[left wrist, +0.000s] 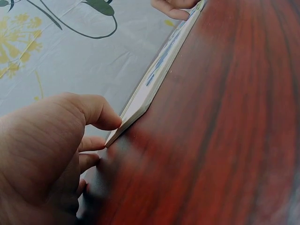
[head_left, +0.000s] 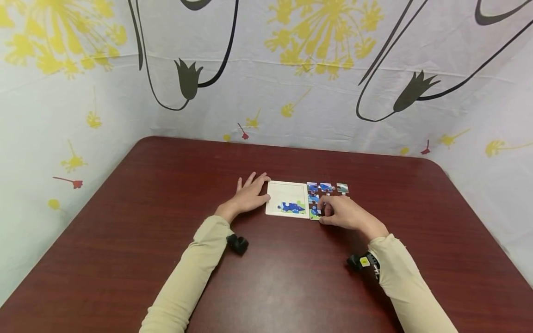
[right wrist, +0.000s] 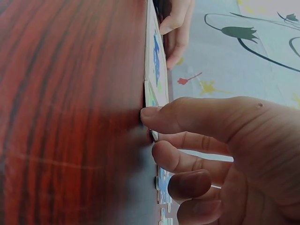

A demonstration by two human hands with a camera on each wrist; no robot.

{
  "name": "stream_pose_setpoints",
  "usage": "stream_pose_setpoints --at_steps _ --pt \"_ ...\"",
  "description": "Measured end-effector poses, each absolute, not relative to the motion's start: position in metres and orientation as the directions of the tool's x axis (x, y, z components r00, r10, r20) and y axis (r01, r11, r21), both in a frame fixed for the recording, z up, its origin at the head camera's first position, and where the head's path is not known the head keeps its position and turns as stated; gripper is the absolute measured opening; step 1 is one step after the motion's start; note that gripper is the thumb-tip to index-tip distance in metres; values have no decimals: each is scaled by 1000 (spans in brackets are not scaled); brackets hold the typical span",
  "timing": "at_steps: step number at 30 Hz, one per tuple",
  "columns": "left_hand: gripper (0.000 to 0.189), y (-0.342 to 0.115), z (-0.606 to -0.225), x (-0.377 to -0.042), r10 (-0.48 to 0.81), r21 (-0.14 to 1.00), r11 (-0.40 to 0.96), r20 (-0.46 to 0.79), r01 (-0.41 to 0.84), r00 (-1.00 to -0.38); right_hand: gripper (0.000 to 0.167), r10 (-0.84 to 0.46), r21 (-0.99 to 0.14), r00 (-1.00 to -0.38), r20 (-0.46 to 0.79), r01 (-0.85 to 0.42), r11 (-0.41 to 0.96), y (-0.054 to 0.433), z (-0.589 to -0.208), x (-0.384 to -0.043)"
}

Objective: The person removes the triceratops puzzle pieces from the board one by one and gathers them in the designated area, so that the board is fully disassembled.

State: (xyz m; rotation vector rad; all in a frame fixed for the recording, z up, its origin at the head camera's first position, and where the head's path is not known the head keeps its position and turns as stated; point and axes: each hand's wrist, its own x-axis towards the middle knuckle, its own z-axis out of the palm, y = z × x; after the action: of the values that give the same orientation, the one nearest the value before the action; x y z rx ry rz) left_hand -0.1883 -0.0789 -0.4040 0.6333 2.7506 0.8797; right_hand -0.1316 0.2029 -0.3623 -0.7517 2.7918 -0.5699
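A square white puzzle tray (head_left: 287,190) lies on the table, with a few joined blue and green pieces (head_left: 293,207) in its lower right part. My left hand (head_left: 251,194) rests at the tray's left edge. Its thumb (left wrist: 105,115) touches the frame, and the other fingers are spread beside it. To the right of the tray, my right hand (head_left: 343,212) pinches a puzzle piece (head_left: 314,213) between thumb and index finger. That piece lies against the tray's lower right edge, and the fingers partly cover it. In the right wrist view the remaining fingers are curled.
Several loose puzzle pieces lie right of the tray, among them a blue one (head_left: 326,187) and a greenish one (head_left: 343,188). The reddish-brown table (head_left: 266,277) ends at a patterned cloth (head_left: 258,92) behind and at both sides.
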Motion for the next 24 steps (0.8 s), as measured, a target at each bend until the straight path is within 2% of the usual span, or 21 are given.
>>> stream_pose_setpoints --at_steps 17,24 --pt "53 -79 -405 -189 445 575 743 -42 342 -895 21 -505 -408 -859 -82 -434 803 201 -363 -131" --pt "53 -79 -404 -188 444 579 741 -40 341 -895 23 -502 -362 -864 -41 -455 813 199 -357 -130"
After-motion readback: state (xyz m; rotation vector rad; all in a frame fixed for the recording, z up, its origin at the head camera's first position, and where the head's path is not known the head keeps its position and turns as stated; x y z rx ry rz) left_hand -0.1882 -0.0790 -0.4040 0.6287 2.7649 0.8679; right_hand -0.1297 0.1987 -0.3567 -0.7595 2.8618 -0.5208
